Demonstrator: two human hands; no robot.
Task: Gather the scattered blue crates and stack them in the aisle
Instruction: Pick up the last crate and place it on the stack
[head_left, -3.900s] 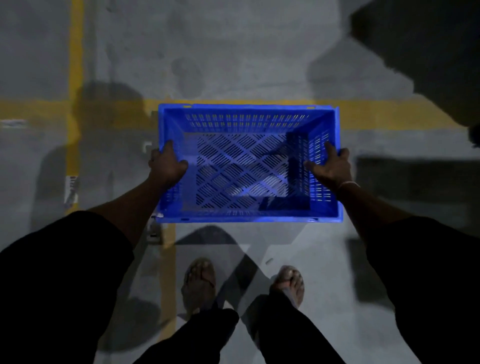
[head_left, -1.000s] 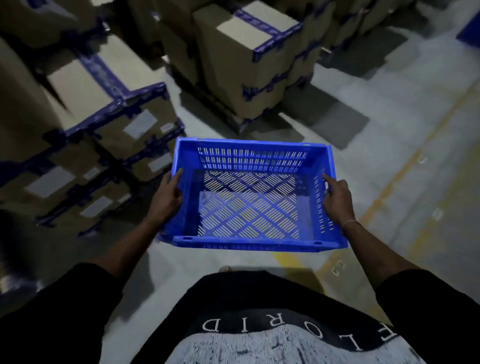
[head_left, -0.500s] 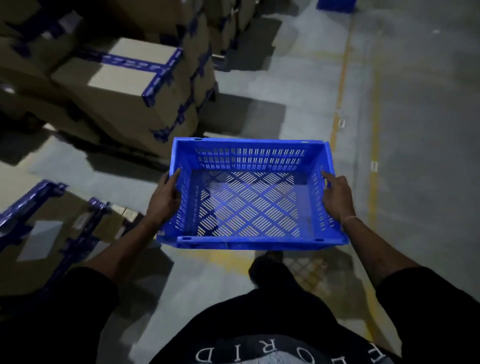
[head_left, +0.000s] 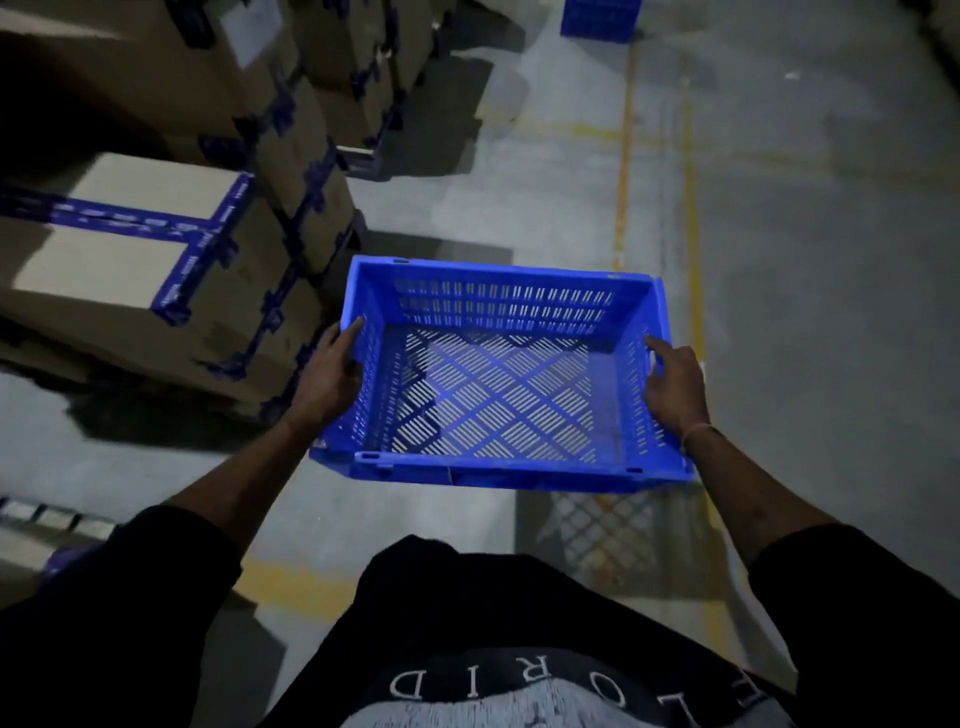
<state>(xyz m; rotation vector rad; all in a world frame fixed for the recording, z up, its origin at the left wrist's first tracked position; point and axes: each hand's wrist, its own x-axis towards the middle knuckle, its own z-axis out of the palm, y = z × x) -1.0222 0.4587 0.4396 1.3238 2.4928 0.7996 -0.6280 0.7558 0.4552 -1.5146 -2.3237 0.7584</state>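
Head view: an empty blue crate (head_left: 498, 384) hangs level in the air at waist height over the grey floor (head_left: 805, 312), in front of the person's dark shirt. It looks like stiff moulded plastic, slotted throughout, so probably light and rigid; the short end walls with their handle slots are the sensible places to take hold. The left hand (head_left: 330, 376) clasps the left end wall, thumb over the rim. The right hand (head_left: 672, 387) clasps the right wall, fingers hooked at the handle slot. Taped cartons (head_left: 156, 249) stand to the left. Far ahead up the aisle, another blue crate (head_left: 600, 18) sits on the floor, likely the stacking spot.
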